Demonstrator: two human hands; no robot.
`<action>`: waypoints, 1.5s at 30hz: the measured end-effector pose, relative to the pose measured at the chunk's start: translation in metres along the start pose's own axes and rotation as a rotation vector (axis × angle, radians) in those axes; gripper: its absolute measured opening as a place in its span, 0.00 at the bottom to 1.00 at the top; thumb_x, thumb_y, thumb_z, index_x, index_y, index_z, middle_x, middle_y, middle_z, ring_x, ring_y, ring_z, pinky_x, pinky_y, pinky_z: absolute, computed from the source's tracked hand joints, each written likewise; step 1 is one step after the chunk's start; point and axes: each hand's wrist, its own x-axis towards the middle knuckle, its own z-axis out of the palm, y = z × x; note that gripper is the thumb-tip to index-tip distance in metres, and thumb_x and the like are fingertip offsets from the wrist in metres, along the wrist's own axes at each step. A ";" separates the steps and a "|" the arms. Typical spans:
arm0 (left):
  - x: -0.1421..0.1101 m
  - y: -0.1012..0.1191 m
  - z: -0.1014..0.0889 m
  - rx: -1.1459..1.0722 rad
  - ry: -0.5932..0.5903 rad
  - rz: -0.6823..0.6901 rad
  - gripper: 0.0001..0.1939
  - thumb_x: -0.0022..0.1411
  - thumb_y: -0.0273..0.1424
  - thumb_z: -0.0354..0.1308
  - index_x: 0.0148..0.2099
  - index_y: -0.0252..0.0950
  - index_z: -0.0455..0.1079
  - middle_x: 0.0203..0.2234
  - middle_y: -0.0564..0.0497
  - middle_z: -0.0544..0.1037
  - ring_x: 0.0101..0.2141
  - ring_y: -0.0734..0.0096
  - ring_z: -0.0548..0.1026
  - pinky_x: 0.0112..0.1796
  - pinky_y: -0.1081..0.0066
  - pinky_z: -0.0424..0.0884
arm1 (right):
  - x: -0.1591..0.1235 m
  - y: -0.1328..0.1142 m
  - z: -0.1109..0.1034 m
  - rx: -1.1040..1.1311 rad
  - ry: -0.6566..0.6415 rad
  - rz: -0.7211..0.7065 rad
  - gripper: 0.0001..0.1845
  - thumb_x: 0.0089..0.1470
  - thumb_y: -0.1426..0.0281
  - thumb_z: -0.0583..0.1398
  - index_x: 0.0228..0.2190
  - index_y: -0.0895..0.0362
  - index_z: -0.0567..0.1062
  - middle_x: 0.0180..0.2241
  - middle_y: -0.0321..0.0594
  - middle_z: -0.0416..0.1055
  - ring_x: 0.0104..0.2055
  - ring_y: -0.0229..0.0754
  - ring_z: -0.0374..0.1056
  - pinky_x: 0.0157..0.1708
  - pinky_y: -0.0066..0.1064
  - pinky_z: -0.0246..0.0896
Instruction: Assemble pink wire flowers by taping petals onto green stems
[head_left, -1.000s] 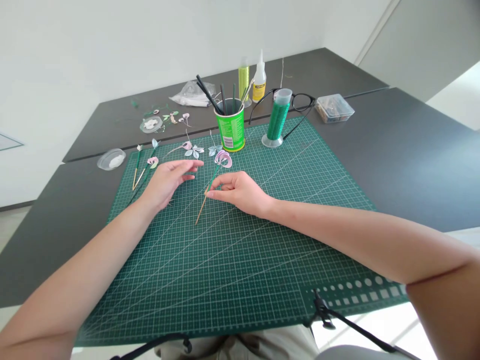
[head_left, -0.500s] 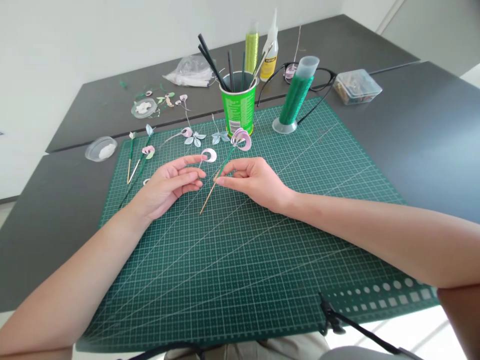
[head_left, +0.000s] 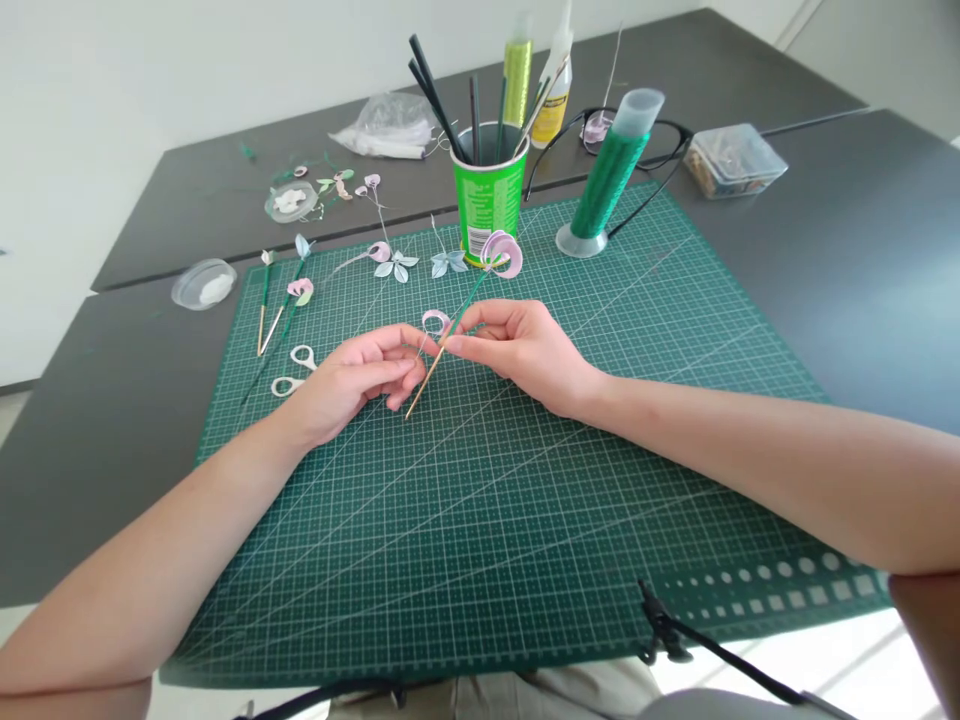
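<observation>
My right hand [head_left: 525, 350] pinches a thin stick [head_left: 424, 392] whose upper part is wrapped in green thread. A pink-lilac flower [head_left: 502, 255] tops that stick, which leans up to the right. Close beside it, my left hand [head_left: 367, 375] is closed on the thin stem of a pale lilac petal [head_left: 435, 321]; the petal stands near the stick just left of my right fingertips. White-handled scissors [head_left: 303, 357] lie left of my left hand, their blades hidden. Beyond my hands rest a blue-white flower [head_left: 396, 265] and a second one [head_left: 448, 262].
A green cup [head_left: 491, 200] of dark sticks stands at the back of the cutting mat [head_left: 525, 540]. Right of it are a green thread spool [head_left: 611, 180], black glasses [head_left: 667, 160] and a clear box [head_left: 735, 160]. Wrapped flower sticks [head_left: 264, 300] and a small dish [head_left: 204, 285] lie left.
My left hand has moved right and brought the pale petal beside the green-wrapped stem. The scissors handles now show more fully. The whole view has shifted slightly.
</observation>
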 end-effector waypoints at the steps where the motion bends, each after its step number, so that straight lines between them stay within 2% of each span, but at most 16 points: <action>1: -0.001 0.000 0.001 0.006 0.008 -0.014 0.10 0.63 0.35 0.70 0.44 0.36 0.80 0.20 0.58 0.67 0.19 0.82 0.61 0.21 0.82 0.61 | 0.000 0.000 0.000 0.000 0.001 0.001 0.21 0.50 0.57 0.75 0.28 0.58 0.75 0.13 0.21 0.53 0.17 0.27 0.40 0.17 0.29 0.30; 4: -0.002 -0.003 0.004 0.046 0.083 -0.007 0.10 0.66 0.38 0.68 0.43 0.36 0.78 0.19 0.62 0.56 0.19 0.82 0.50 0.19 0.82 0.49 | 0.000 -0.001 0.000 0.004 -0.017 0.006 0.21 0.50 0.57 0.75 0.28 0.59 0.75 0.13 0.21 0.53 0.17 0.27 0.40 0.17 0.28 0.31; 7: -0.001 -0.004 0.007 0.099 0.139 0.047 0.13 0.68 0.41 0.67 0.41 0.36 0.75 0.19 0.62 0.54 0.20 0.81 0.49 0.19 0.81 0.49 | 0.000 -0.001 0.001 0.005 -0.040 0.001 0.21 0.50 0.58 0.76 0.28 0.59 0.74 0.13 0.21 0.52 0.17 0.26 0.40 0.17 0.28 0.31; 9: -0.001 -0.005 0.007 0.121 0.106 0.054 0.15 0.68 0.44 0.68 0.41 0.37 0.74 0.20 0.62 0.56 0.19 0.81 0.50 0.19 0.81 0.50 | 0.000 0.000 0.001 0.002 -0.047 -0.012 0.21 0.50 0.58 0.76 0.27 0.59 0.74 0.13 0.20 0.51 0.17 0.26 0.40 0.17 0.28 0.31; 11: -0.001 -0.004 0.007 0.163 0.046 0.057 0.16 0.68 0.46 0.68 0.41 0.37 0.73 0.19 0.62 0.59 0.18 0.81 0.54 0.19 0.80 0.55 | 0.000 0.001 0.001 0.000 -0.060 -0.026 0.21 0.50 0.58 0.76 0.28 0.59 0.74 0.13 0.20 0.50 0.17 0.26 0.40 0.17 0.28 0.32; 15: -0.003 -0.003 0.006 0.282 -0.008 0.070 0.14 0.68 0.42 0.69 0.38 0.37 0.74 0.21 0.58 0.71 0.22 0.78 0.69 0.25 0.78 0.69 | 0.000 0.002 0.001 0.010 -0.117 -0.038 0.21 0.50 0.58 0.75 0.28 0.59 0.74 0.13 0.20 0.50 0.17 0.27 0.40 0.17 0.28 0.33; 18: -0.002 -0.003 0.006 0.288 0.055 0.099 0.11 0.66 0.38 0.71 0.36 0.37 0.77 0.28 0.55 0.78 0.31 0.76 0.77 0.35 0.77 0.75 | -0.001 0.002 0.000 0.016 -0.119 -0.030 0.19 0.51 0.60 0.75 0.29 0.59 0.75 0.14 0.20 0.51 0.18 0.27 0.40 0.17 0.28 0.33; 22: 0.000 -0.003 0.006 0.226 0.191 0.143 0.08 0.64 0.36 0.73 0.35 0.39 0.80 0.29 0.55 0.81 0.34 0.77 0.77 0.39 0.79 0.74 | -0.002 0.002 0.000 0.056 -0.077 -0.018 0.19 0.52 0.60 0.74 0.30 0.59 0.75 0.14 0.21 0.53 0.18 0.27 0.41 0.17 0.27 0.32; 25: 0.000 -0.002 0.005 0.122 0.283 0.109 0.09 0.60 0.37 0.76 0.33 0.40 0.82 0.27 0.56 0.79 0.31 0.78 0.75 0.37 0.80 0.74 | -0.001 0.002 0.000 0.062 -0.066 -0.017 0.18 0.53 0.60 0.74 0.31 0.59 0.75 0.14 0.21 0.53 0.17 0.27 0.41 0.17 0.27 0.33; 28: -0.001 -0.001 0.005 0.030 0.356 0.077 0.10 0.53 0.36 0.80 0.32 0.40 0.83 0.27 0.56 0.78 0.29 0.82 0.72 0.33 0.83 0.72 | -0.001 0.002 0.000 0.052 -0.111 -0.015 0.16 0.53 0.62 0.73 0.30 0.59 0.75 0.14 0.21 0.52 0.18 0.27 0.42 0.18 0.26 0.33; 33: -0.003 0.001 0.010 -0.124 0.257 0.008 0.12 0.48 0.36 0.82 0.31 0.39 0.84 0.18 0.59 0.69 0.21 0.85 0.65 0.24 0.86 0.66 | -0.001 0.003 -0.001 0.024 -0.186 -0.023 0.15 0.54 0.64 0.72 0.31 0.60 0.75 0.14 0.20 0.52 0.18 0.27 0.41 0.17 0.27 0.34; 38: -0.005 0.003 0.014 -0.188 0.218 0.019 0.14 0.46 0.37 0.83 0.29 0.39 0.82 0.20 0.58 0.72 0.21 0.85 0.66 0.22 0.85 0.66 | -0.001 0.001 -0.001 0.020 -0.197 -0.010 0.17 0.52 0.63 0.74 0.30 0.60 0.75 0.14 0.20 0.51 0.18 0.27 0.40 0.18 0.27 0.33; 42: -0.005 0.001 0.014 -0.068 0.242 0.136 0.11 0.51 0.36 0.81 0.30 0.40 0.82 0.25 0.56 0.76 0.25 0.80 0.70 0.29 0.81 0.71 | -0.001 0.001 -0.001 -0.012 -0.225 -0.009 0.16 0.53 0.63 0.74 0.30 0.59 0.75 0.14 0.20 0.49 0.18 0.27 0.40 0.19 0.27 0.34; 45: -0.008 0.000 0.017 0.037 0.314 0.335 0.08 0.55 0.34 0.79 0.33 0.43 0.83 0.39 0.53 0.83 0.39 0.74 0.78 0.40 0.76 0.76 | -0.002 0.001 0.001 -0.047 -0.288 -0.009 0.14 0.55 0.65 0.72 0.29 0.60 0.75 0.14 0.20 0.49 0.18 0.27 0.42 0.19 0.27 0.36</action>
